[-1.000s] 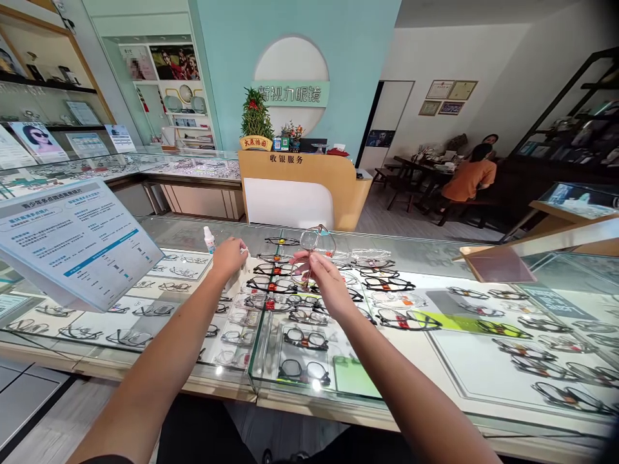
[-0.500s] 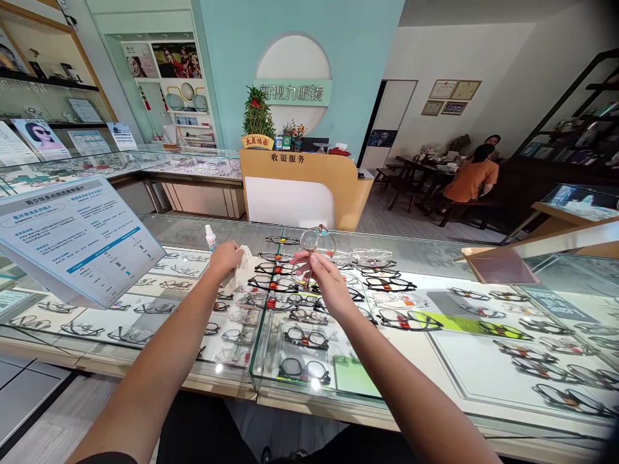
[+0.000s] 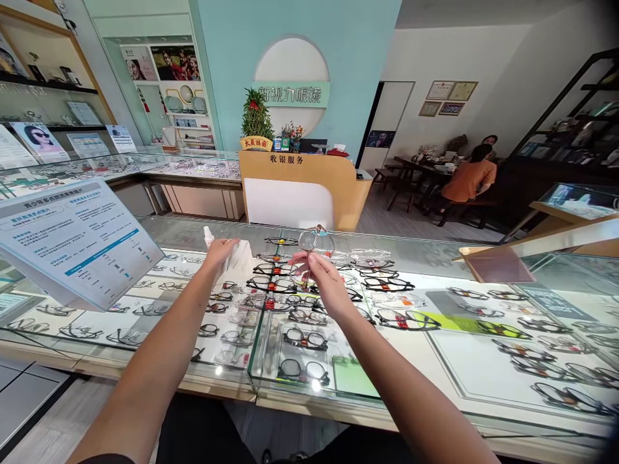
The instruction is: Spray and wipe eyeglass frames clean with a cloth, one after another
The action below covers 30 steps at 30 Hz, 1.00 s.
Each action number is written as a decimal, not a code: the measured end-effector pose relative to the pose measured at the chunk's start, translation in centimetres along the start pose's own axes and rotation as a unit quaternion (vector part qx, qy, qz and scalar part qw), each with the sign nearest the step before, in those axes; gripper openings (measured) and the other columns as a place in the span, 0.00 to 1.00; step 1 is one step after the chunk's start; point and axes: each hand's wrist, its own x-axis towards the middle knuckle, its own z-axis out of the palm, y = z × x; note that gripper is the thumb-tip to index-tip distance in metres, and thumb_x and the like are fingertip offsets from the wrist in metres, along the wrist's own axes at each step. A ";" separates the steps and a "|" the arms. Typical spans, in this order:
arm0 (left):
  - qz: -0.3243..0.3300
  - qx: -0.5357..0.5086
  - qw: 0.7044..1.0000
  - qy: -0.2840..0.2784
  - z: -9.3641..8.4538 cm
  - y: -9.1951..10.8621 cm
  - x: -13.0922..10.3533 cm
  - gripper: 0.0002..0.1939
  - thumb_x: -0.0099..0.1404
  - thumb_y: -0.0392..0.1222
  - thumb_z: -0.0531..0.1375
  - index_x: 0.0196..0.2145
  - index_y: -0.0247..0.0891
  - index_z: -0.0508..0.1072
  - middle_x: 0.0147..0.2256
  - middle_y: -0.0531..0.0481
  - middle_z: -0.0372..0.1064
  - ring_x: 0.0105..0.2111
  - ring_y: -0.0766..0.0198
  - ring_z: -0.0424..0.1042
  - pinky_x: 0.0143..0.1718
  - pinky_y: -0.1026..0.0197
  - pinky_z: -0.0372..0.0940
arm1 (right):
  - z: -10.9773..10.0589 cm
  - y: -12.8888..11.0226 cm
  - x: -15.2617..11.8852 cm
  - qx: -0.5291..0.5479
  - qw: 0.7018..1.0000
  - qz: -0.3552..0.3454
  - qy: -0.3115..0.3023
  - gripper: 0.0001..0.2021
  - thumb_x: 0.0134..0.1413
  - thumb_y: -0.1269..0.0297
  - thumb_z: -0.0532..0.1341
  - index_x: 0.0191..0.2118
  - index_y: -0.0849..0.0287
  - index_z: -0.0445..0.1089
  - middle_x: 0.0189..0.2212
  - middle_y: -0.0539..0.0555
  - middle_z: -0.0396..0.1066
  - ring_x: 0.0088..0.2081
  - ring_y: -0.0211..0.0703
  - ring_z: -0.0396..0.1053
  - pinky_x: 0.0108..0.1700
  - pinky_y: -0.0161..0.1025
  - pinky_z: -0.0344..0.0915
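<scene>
The right hand [image 3: 323, 278] is held above the glass worktop [image 3: 425, 258], its fingertips pinched on a pair of thin-rimmed spectacles with clear round lenses [image 3: 315, 243]. The spectacles stand upright in the air over the middle of the worktop, lenses uppermost, with a small pale-blue nose piece showing at the top edge. The left hand [image 3: 218, 252] reaches forward to the left of them, its fingers closed around a crumpled white cloth [image 3: 240, 255] that hangs from the hand just above the glass. Just beyond that hand stands a small white spray bottle [image 3: 208, 236], partly hidden by the fingers.

Under the glass lie rows of dark-framed spectacles [image 3: 271, 285] with red and orange tags, set on white trays. A slanted white-and-blue printed information board [image 3: 72, 238] stands on the worktop at the left. Near the right end rests a tilted wooden-framed mirror [image 3: 498, 264]. Behind the worktop is a curved wooden cashier desk [image 3: 309, 187] carrying a green potted plant with red ornaments [image 3: 256, 119], against a pale-teal wall. At the far right a person in an orange shirt [image 3: 470, 177] sits at a dark table
</scene>
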 end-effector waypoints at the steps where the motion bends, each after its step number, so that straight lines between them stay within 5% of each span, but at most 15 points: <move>1: -0.044 0.025 0.999 0.007 0.0 0.2 -0.1 0.23 0.77 0.51 0.67 0.62 0.36 0.75 0.60 0.40 0.75 0.56 0.49 0.78 0.56 0.42 0.78 | 0.0 0.0 0.0 0.000 1.000 -0.001 0.001 0.26 0.69 0.34 0.62 0.49 0.51 0.82 0.49 0.57 0.82 0.43 0.50 0.73 0.44 0.45 0.68; 5: -0.096 0.053 0.993 0.033 -0.3 1.6 -0.6 0.21 0.77 0.51 0.67 0.60 0.36 0.77 0.58 0.41 0.76 0.54 0.50 0.79 0.55 0.43 0.78 | 0.0 -0.1 0.0 -0.004 1.000 0.000 0.003 0.24 0.70 0.35 0.61 0.49 0.50 0.82 0.49 0.56 0.82 0.43 0.49 0.74 0.45 0.45 0.67; 10: -0.021 0.021 0.994 0.101 -0.5 3.9 -1.1 0.10 0.74 0.47 0.65 0.42 0.38 0.79 0.43 0.48 0.80 0.47 0.56 0.78 0.53 0.56 0.72 | 0.0 -0.1 0.1 -0.001 1.000 0.002 -0.001 0.26 0.69 0.33 0.62 0.48 0.50 0.82 0.49 0.56 0.82 0.42 0.50 0.74 0.44 0.46 0.67; 15: 0.036 -0.053 0.990 0.125 -0.2 7.0 -2.1 0.10 0.68 0.49 0.64 0.39 0.41 0.73 0.37 0.51 0.76 0.37 0.61 0.73 0.40 0.62 0.67 | 0.0 -0.2 -0.1 0.008 1.000 -0.003 -0.005 0.25 0.69 0.34 0.63 0.47 0.51 0.83 0.48 0.56 0.83 0.42 0.49 0.74 0.44 0.45 0.67; 19: 0.050 -0.099 0.991 0.079 0.5 11.2 -3.5 0.12 0.66 0.50 0.63 0.32 0.42 0.67 0.28 0.54 0.67 0.28 0.64 0.64 0.30 0.62 0.60 | 0.0 -1.9 0.6 0.026 1.000 -0.010 -0.002 0.24 0.66 0.35 0.65 0.47 0.51 0.83 0.48 0.57 0.85 0.43 0.50 0.76 0.44 0.45 0.69; 23: 0.085 -0.117 0.989 -0.006 1.6 16.8 -4.9 0.18 0.63 0.52 0.67 0.25 0.41 0.65 0.23 0.56 0.60 0.24 0.66 0.59 0.28 0.62 0.56 | 0.0 -6.1 3.1 0.043 0.998 -0.040 0.007 0.24 0.64 0.35 0.67 0.48 0.51 0.83 0.48 0.57 0.85 0.45 0.52 0.78 0.45 0.46 0.72; 30: 0.151 -0.169 0.969 -0.095 3.0 24.1 -7.5 0.20 0.64 0.58 0.70 0.31 0.42 0.68 0.24 0.56 0.63 0.23 0.67 0.59 0.25 0.64 0.52 | 0.1 -12.5 6.2 0.034 0.996 -0.078 0.031 0.19 0.68 0.41 0.64 0.48 0.50 0.81 0.48 0.56 0.84 0.46 0.49 0.79 0.50 0.46 0.74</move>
